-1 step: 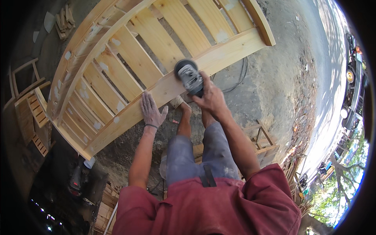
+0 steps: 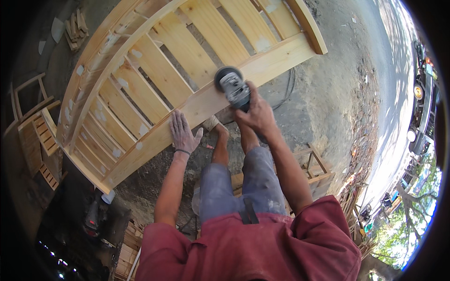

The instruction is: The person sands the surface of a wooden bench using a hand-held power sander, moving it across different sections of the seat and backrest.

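Note:
A pale wooden slatted bench or bed frame (image 2: 161,65) lies in front of me, with a curved rail and whitish filler patches on several slats. My right hand (image 2: 258,113) is wrapped round the body of an angle grinder (image 2: 235,90). The grinder's round dark disc rests on the wide front board (image 2: 276,60) of the frame, near the ends of the middle slats. To its left, my left hand (image 2: 183,135) lies flat over the same board's near edge. Its fingers are stretched and the thumb stands apart; pale dust covers them.
A dark cable (image 2: 291,89) loops on the ground right of the grinder. Smaller wooden frames (image 2: 43,133) stand at the left, with a wood-scrap pile (image 2: 76,29) farther back. Another wooden frame (image 2: 318,166) is right of my legs. Parked vehicles (image 2: 422,98) line the road.
The grinder and my right hand have shifted a little to the right and away from me along the front board. My left hand stays on the board in nearly the same place.

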Demonstrator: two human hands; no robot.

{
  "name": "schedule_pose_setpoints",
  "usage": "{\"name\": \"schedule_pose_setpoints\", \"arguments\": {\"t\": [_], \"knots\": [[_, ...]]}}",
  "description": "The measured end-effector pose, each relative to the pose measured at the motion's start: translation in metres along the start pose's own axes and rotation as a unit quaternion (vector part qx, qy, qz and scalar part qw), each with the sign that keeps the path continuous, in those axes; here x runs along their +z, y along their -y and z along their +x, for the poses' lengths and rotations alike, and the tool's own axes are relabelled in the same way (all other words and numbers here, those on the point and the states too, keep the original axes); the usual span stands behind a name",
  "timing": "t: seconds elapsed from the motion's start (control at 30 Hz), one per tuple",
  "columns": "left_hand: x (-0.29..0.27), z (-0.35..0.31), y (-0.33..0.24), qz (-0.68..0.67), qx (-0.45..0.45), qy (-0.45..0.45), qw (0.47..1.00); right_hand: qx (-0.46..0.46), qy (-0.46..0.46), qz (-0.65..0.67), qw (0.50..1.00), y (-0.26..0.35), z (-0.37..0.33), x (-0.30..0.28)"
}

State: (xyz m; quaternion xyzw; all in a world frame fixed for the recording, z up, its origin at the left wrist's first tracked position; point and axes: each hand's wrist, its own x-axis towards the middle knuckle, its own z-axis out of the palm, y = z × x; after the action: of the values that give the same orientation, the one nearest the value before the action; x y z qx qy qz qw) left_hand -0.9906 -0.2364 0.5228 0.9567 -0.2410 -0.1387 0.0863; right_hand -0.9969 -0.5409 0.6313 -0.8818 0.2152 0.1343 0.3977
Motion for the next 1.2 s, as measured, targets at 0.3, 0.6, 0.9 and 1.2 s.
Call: {"name": "schedule_pose_setpoints", "arguments": {"t": [0.3,0.6,0.9,1.2], "knots": [[-0.005,0.063,-0.063,0.014,0.048,0.006,0.999,0.081,-0.132,0.036,0.987,-0.072,0.061,-0.127],[-0.006,0.124,-0.114,-0.006,0.114,0.042,0.993,0.136,-0.167,0.047,0.975,-0.113,0.088,-0.183],[-0.003,0.136,-0.125,0.004,0.111,0.055,0.992,0.125,-0.123,0.057,0.983,-0.116,0.1,-0.201],[-0.001,0.132,-0.124,0.025,0.126,0.032,0.991,0.155,-0.163,0.094,0.97,-0.14,0.042,-0.191]]}}
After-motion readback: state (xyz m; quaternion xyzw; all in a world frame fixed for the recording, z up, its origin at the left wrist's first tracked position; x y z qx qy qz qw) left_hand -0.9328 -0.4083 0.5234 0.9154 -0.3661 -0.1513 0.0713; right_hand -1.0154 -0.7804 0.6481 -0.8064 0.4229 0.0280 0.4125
